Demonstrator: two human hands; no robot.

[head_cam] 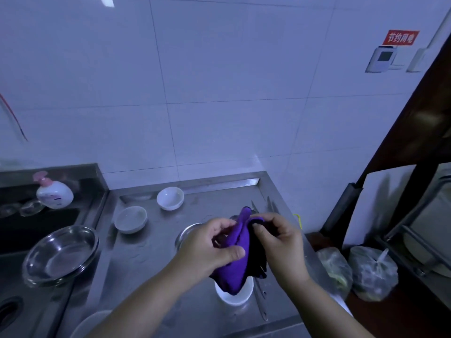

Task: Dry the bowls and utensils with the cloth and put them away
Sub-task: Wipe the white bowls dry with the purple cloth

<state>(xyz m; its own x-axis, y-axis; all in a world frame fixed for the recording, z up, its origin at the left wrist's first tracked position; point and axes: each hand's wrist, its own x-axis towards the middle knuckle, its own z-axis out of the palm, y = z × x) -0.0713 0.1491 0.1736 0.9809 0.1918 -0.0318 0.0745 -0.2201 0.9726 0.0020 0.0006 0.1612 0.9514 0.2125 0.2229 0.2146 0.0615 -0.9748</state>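
Observation:
Both my hands hold a purple cloth (238, 262) above the steel counter (151, 254). My left hand (210, 247) grips its left side, and my right hand (278, 242) pinches its top right edge, where a dark part hangs. The cloth's lower end dangles into a white bowl (235, 296) below. Two more white bowls stand behind, one (170, 198) near the wall and one (131, 219) to its left. A steel bowl (185, 234) shows partly behind my left hand. Knives (262, 303) lie on the counter to the right. I cannot tell whether anything is wrapped inside the cloth.
A stack of steel basins (61, 257) rests on the sink's edge at left. A pump bottle (54, 192) and glass dishes (30, 208) stand behind the sink. Plastic bags (373, 276) and a white board (380, 203) lie off the counter's right end.

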